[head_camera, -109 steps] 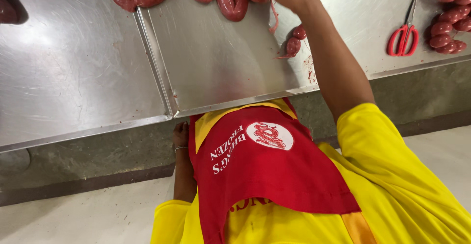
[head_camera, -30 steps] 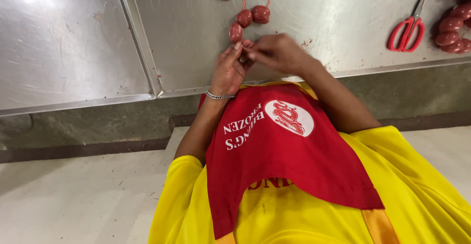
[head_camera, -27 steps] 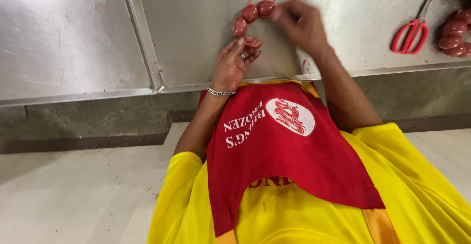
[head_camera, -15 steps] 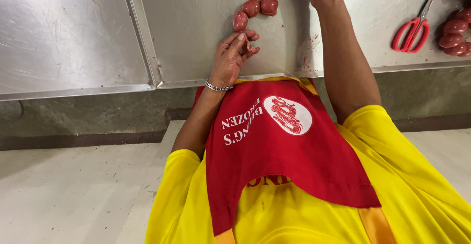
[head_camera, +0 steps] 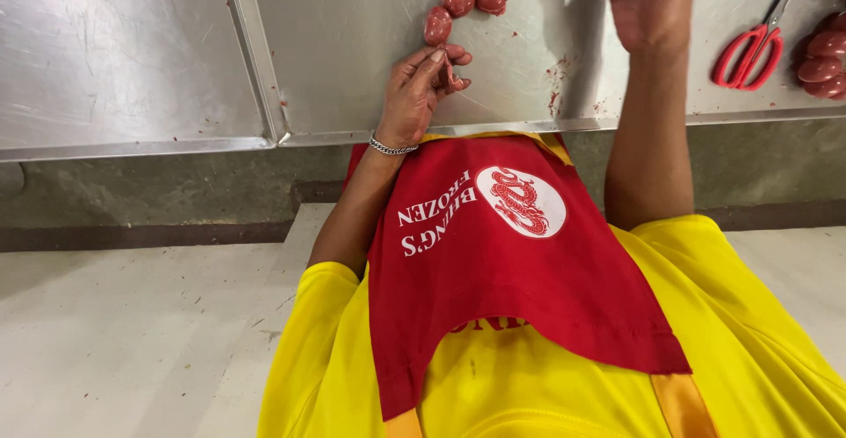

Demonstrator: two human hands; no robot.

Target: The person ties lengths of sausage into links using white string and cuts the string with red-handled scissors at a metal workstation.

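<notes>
Farther up the steel surface [head_camera: 352,41] now, the right hand [head_camera: 650,2] sits loosely curled, holding nothing visible. Left hand [head_camera: 421,90] grip pinches the casing just below the sausage links [head_camera: 463,2].

The left hand [head_camera: 421,90] reaches forward with the forearm stretched out straight, a thin bracelet at the wrist; its thumb and forefinger are pinched together while the other fingers curl loosely. The right hand [head_camera: 648,2] is raised farther ahead, the arm extended, fingers curled inward in a loose fist, back facing the camera.
</notes>
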